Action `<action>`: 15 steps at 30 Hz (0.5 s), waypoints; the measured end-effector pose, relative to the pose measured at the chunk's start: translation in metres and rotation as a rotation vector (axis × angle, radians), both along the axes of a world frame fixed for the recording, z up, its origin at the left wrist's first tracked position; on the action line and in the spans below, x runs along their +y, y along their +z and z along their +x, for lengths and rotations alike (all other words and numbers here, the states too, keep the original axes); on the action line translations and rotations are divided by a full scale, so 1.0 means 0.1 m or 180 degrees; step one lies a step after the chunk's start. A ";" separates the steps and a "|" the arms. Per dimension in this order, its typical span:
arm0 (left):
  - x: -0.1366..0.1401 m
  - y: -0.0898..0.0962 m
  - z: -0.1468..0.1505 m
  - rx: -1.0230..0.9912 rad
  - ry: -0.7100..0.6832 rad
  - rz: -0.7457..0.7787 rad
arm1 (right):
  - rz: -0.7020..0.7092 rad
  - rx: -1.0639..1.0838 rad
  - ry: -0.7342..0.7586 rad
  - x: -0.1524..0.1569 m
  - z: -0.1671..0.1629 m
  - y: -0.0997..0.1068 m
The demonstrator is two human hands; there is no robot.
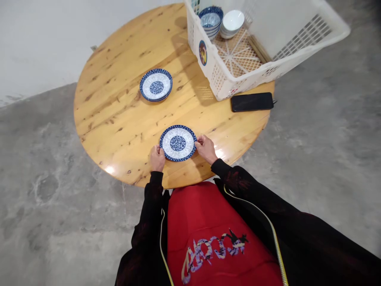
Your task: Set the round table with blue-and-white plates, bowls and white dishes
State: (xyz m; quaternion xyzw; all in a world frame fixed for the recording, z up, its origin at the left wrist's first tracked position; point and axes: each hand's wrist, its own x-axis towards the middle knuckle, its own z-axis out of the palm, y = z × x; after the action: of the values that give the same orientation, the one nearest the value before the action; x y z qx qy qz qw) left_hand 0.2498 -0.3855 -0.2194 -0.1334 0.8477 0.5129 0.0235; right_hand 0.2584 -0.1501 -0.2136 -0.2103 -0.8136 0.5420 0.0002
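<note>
A round plate (177, 143) with a blue patterned rim and blue centre is at the near side of the wooden table. My left hand (157, 158) is closed on its left edge, fingers pinching the rim. At the opposite edge my right hand (206, 148) pinches the rim between thumb and fingers. Whether the plate rests on the tabletop or is slightly lifted, I cannot tell. Farther back and a little left lies a small stack of matching plates (156, 84), apart from both hands.
The round wooden table (119, 115) has its near edge close to my body. A white plastic basket (218, 77) stands at the back right, holding stacked blue-patterned bowls (210, 20), white bowls (232, 22) and chopsticks (258, 48). A black phone (252, 102) lies before it.
</note>
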 end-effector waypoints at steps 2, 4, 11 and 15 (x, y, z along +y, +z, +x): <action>0.00 -0.01 0.00 0.0023 0.0013 0.0010 | 0.0018 -0.0024 0.0008 0.00 0.00 0.01; 0.00 -0.01 0.00 0.0041 0.0017 0.0005 | 0.0016 -0.0038 0.0006 0.00 0.00 0.01; 0.01 0.02 -0.01 -0.0005 -0.0001 0.0069 | -0.0045 -0.0011 0.0008 0.01 -0.01 -0.02; 0.00 0.03 0.00 0.0015 0.0046 -0.0013 | -0.0076 -0.0003 0.0047 0.00 0.01 -0.05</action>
State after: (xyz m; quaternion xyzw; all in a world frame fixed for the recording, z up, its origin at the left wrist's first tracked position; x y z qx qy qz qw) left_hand 0.2499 -0.3853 -0.2165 -0.1384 0.8479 0.5115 0.0176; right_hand 0.2599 -0.1497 -0.2189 -0.2045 -0.8086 0.5516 -0.0067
